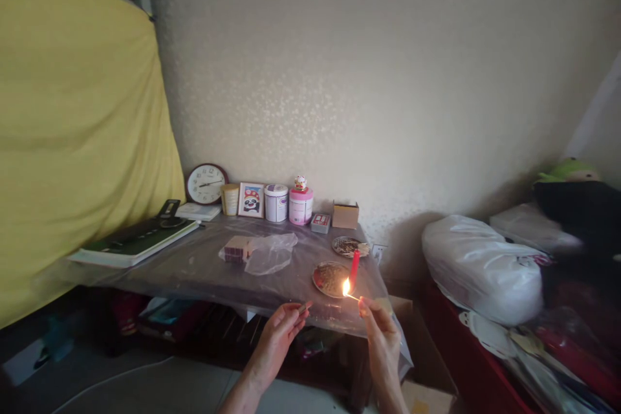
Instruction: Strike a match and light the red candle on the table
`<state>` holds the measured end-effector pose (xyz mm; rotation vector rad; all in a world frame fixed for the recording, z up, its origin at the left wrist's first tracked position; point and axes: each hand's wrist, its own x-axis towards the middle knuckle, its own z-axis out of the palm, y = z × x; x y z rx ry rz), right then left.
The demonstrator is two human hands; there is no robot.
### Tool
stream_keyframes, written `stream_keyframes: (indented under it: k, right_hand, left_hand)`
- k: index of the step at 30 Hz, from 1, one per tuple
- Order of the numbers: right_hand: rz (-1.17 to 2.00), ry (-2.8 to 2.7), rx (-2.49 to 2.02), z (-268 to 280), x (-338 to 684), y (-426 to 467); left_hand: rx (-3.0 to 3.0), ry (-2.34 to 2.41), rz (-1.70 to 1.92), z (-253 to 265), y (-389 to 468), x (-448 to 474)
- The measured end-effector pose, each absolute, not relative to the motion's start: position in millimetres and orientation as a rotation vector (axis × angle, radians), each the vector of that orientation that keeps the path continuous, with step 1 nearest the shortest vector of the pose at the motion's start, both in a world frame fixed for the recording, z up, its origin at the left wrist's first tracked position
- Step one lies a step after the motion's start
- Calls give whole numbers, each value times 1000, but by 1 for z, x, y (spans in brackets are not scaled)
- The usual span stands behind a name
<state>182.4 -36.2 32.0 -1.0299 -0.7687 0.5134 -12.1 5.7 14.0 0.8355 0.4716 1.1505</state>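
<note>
My right hand (381, 333) pinches a lit match (350, 294), its flame burning just in front of a red candle (354, 270) that stands in a round dish (330, 279) on the table. My left hand (281, 333) is raised beside it, fingers closed on a small object that looks like a matchbox (305, 307). Both hands hover at the table's near edge, a little apart from each other.
The table (194, 265) is covered in plastic sheet and bears a clock (206, 184), a panda picture (251, 199), tins (301, 205), small boxes (345, 214), a second dish (347, 246), a plastic bag (269, 252) and a flat device (133, 240). A white bag (480, 268) lies at right.
</note>
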Motion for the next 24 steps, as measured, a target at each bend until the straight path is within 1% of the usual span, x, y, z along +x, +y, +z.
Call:
stream_keyframes:
  k: [24]
  right_hand:
    - [469,-860,-1060,60,219,-25]
  left_hand:
    - [835,497,1162,7,10,-10]
